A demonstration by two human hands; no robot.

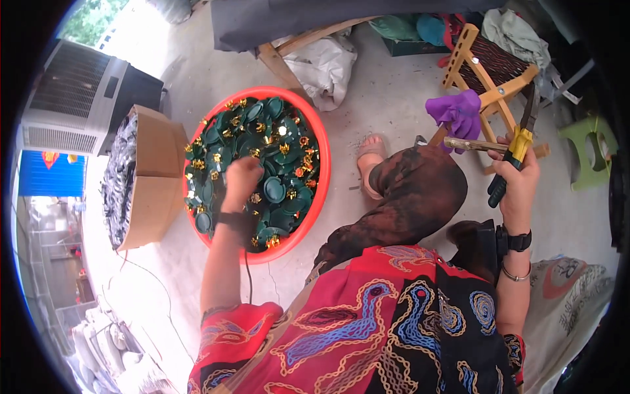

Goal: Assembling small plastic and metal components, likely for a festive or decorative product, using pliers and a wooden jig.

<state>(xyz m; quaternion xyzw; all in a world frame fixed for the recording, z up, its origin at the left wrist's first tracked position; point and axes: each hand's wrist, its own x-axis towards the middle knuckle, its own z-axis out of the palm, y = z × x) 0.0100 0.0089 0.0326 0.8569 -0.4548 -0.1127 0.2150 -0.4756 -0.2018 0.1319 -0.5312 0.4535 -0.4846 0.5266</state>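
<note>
- Head view: right hand (pixel 518 176) up close, wrapped round a yellow-and-black hand tool (pixel 518 150), dark end upward, apparently held clear of the leg (pixel 420 187); a wooden stick (pixel 467 144) meets the fingers.
- Left hand (pixel 243 178), fingers curled over the green discs (pixel 274 189); pinching one? Cannot tell.
- Discs sit heaped in a red tub (pixel 325 157), seemingly placed for easy reach.
- Beside it, a cardboard box (pixel 157 177).

Tub (pixel 325 151) flanked on L by carton (pixel 155 164).
Discs (pixel 274 189) heaped in tub; air cooler (pixel 69 92) placed bhd carton; fldg. chair (pixel 497 90) set R.
</note>
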